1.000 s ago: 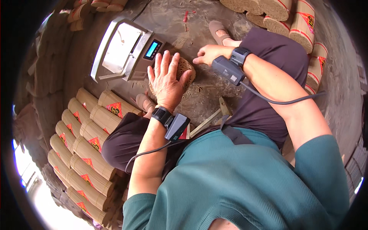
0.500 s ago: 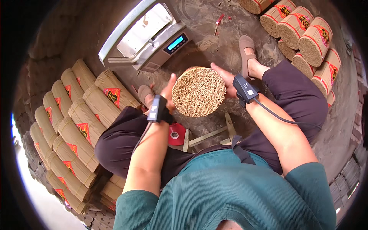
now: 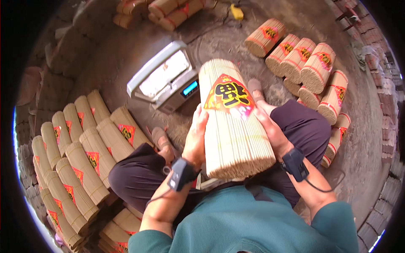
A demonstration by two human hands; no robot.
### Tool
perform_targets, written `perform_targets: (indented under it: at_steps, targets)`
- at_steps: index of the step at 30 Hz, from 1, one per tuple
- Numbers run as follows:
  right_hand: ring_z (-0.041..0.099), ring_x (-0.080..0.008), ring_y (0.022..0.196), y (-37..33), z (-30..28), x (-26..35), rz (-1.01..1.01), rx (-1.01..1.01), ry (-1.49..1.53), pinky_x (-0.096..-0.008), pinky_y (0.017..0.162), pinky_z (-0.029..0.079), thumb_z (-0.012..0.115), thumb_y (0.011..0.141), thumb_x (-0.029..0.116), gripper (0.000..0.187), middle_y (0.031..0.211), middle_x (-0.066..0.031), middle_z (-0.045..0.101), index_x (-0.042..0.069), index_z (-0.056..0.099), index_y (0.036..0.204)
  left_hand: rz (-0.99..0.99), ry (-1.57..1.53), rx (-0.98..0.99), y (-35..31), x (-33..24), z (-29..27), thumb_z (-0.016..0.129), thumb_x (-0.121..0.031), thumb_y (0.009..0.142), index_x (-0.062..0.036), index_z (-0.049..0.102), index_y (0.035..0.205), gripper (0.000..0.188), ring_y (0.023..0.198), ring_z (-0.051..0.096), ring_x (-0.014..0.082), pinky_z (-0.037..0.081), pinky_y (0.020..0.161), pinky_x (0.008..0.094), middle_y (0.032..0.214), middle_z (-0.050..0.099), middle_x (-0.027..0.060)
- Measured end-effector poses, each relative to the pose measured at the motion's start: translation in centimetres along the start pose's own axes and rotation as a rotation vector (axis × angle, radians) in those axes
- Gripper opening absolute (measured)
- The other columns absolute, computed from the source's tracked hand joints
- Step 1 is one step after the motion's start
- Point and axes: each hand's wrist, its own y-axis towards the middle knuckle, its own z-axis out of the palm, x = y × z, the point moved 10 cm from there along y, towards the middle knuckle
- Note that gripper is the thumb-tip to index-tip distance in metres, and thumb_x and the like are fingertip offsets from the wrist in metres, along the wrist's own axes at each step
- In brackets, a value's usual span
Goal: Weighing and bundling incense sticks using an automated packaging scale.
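Observation:
A thick bundle of thin wooden sticks [image 3: 238, 143] is held up in front of me, tilted so its long side and near cut end show. A red diamond-shaped label with black and yellow markings lies on its upper half. My left hand [image 3: 198, 134] presses against its left side, and my right hand [image 3: 272, 134] grips the right side, so the bundle is clamped between them. Both palms and some fingers are hidden by the bundle. Each wrist wears a small black device with a cable.
Beyond the bundle, to the left, stands a metal scale [image 3: 162, 80] with a lit blue display. Rows of similar bundles [image 3: 86, 158] are stacked at my left. More bundles, tied with red bands [image 3: 318, 69], lie at the far right. A yellow object [image 3: 237, 12] is on the floor farther off.
The bundle has turned from end-on to lengthwise, bringing its label into sight. Both hands still hold its sides. The whole view has shifted, showing more floor and bundles at the far side.

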Motion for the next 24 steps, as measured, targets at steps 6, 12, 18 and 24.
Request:
perform_targets:
  at_steps: [6,12,18,24]
  targets:
    - [0.026,-0.0242,0.139,-5.5,7.2,9.7,-0.424,0.298,-0.304,-0.0369,0.113,0.022,0.069,0.078,0.052,0.105,0.150,-0.0158,0.026,0.004,0.009,0.150,0.146,-0.063,0.294,-3.0,-5.2,7.3,0.046,-0.072,0.082,-0.0082,0.018,0.147,0.095,0.130,0.042,0.0281,0.040,0.105,0.0457,0.148,0.034,0.0123]
    - [0.020,-0.0299,0.142,-4.8,10.4,8.7,-0.361,0.397,-0.818,-0.0406,0.115,0.016,0.067,0.077,0.060,0.112,0.152,-0.0203,0.021,0.003,0.004,0.150,0.082,-0.465,0.397,-4.0,-4.4,5.4,0.046,-0.078,0.075,-0.0085,0.035,0.142,0.097,0.123,0.049,0.0305,0.043,0.102,0.0480,0.139,0.047,0.0141]
    - [0.013,-0.0355,0.144,-6.9,21.3,12.1,-0.987,0.447,-1.705,-0.0448,0.116,0.008,0.044,0.081,0.075,0.104,0.152,-0.0257,0.019,-0.004,0.021,0.146,0.114,-0.488,0.479,-4.6,-5.8,4.5,0.049,-0.079,0.072,-0.0105,0.032,0.144,0.101,0.129,0.044,0.0326,0.036,0.107,0.0512,0.143,0.042,0.0155]
    - [0.021,-0.0268,0.143,-4.8,25.8,4.3,-1.160,0.706,-2.054,-0.0448,0.116,0.008,0.047,0.079,0.072,0.094,0.149,-0.0171,0.034,0.000,0.040,0.139,0.339,-0.722,0.659,-6.0,-8.6,6.2,0.039,-0.071,0.086,-0.0151,0.021,0.150,0.087,0.142,0.025,0.0248,0.025,0.114,0.0434,0.155,0.023,0.0071]
